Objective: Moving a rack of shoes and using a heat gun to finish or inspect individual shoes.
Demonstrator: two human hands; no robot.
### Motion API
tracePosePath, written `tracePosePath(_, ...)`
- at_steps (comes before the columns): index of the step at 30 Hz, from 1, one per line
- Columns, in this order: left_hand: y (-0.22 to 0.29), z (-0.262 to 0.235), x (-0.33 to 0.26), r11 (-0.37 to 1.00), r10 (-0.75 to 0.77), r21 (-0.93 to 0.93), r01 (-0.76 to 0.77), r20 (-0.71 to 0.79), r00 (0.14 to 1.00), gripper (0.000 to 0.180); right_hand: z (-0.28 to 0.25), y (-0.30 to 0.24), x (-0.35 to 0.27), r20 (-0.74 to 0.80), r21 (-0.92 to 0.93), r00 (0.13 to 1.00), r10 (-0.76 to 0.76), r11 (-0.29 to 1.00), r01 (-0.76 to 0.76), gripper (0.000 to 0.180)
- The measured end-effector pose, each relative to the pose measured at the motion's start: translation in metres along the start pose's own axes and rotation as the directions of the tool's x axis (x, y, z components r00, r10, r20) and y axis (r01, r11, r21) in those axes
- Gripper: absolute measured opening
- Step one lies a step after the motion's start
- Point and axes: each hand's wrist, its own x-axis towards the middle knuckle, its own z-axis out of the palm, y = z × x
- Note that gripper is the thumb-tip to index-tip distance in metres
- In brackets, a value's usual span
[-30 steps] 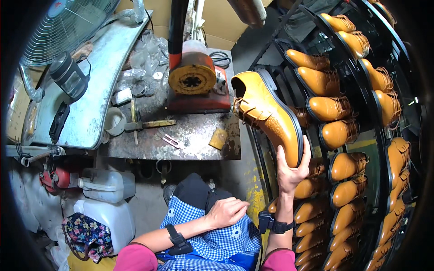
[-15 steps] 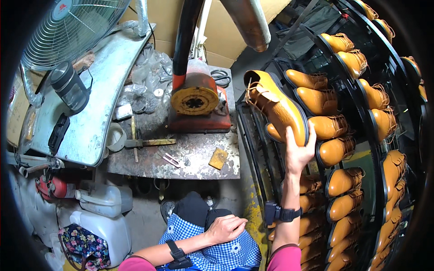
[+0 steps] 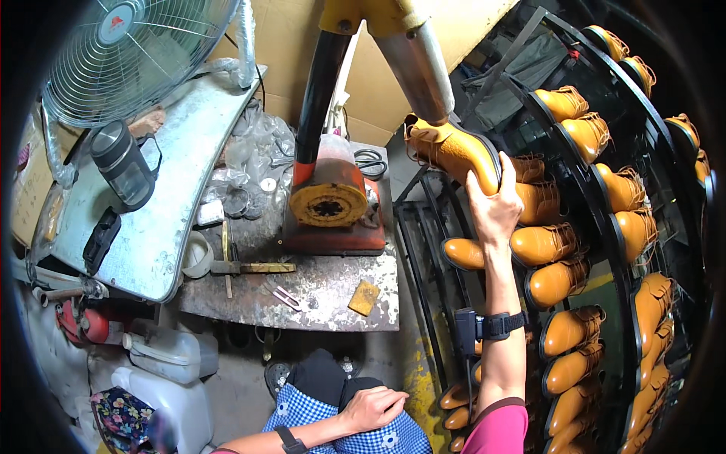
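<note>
A person in a blue-and-white checked cloth apron (image 3: 412,439) grips a tan leather lace-up shoe (image 3: 456,153) in the right hand (image 3: 497,203), as seen from the head camera. Thumb and fingers clasp the shoe around its toe; its heel end points away from the hand, and its dark sole edge faces right. Just past the shoe, on the far side from the hand, a silver cylindrical metal tube (image 3: 423,72) reaches down and overlaps the heel end in the picture; whether the two touch cannot be told. The left hand (image 3: 376,408), relaxed with its fingers loosely bent and nothing visible in its grasp, rests over the apron on the lap.

To the right of the right hand, tan shoes (image 3: 572,331) line the rails of a black metal rack (image 3: 533,85). Ahead of the left hand stands a worn, dark-topped table (image 3: 333,312). On it, nearest that hand, lie a square yellowish block (image 3: 364,298) and a slim U-shaped metal tool (image 3: 286,296); farther left is a hammer with a wooden handle (image 3: 261,268). Beyond them sits a red-based machine (image 3: 333,242) with a round yellow face (image 3: 327,206). Well to the left of both hands, a clear bottle with a dark lid (image 3: 125,170) stands near a round wire-guarded fan (image 3: 140,60).
</note>
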Motion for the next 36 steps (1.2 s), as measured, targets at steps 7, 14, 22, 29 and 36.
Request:
tracePosePath(7, -0.003, 0.001, -0.003, 1.0, 0.005, -0.003, -0.005, -0.015, 1.0, 0.011, 0.014, -0.008, 0.006, -0.026, 0.025, 0.999, 0.021, 0.999, -0.02, 0.06)
tracePosePath(14, -0.003, -0.001, -0.001, 1.0, 0.008, -0.01, -0.009, -0.023, 1.0, 0.011, 0.021, 0.016, -0.003, -0.006, 0.354, 0.937, 0.348, 0.877, -0.324, 0.063)
tracePosePath(22, -0.004, 0.0, -0.002, 1.0, 0.023, -0.013, -0.024, -0.045, 0.999, 0.011, 0.023, 0.03, -0.021, 0.756, 0.524, 0.163, 0.634, -0.438, -0.73, 0.033)
tracePosePath(29, -0.004, 0.001, -0.003, 1.0, -0.009, -0.023, 0.008, -0.049, 0.999, 0.011, 0.022, 0.013, -0.009, 0.778, 0.582, 0.187, 0.6, -0.574, -0.576, 0.039)
tracePosePath(36, -0.003, 0.002, -0.003, 1.0, -0.003, -0.011, 0.002, -0.049, 0.999, 0.011, 0.029, 0.003, 0.0, 0.784, 0.587, 0.189, 0.592, -0.605, -0.538, 0.038)
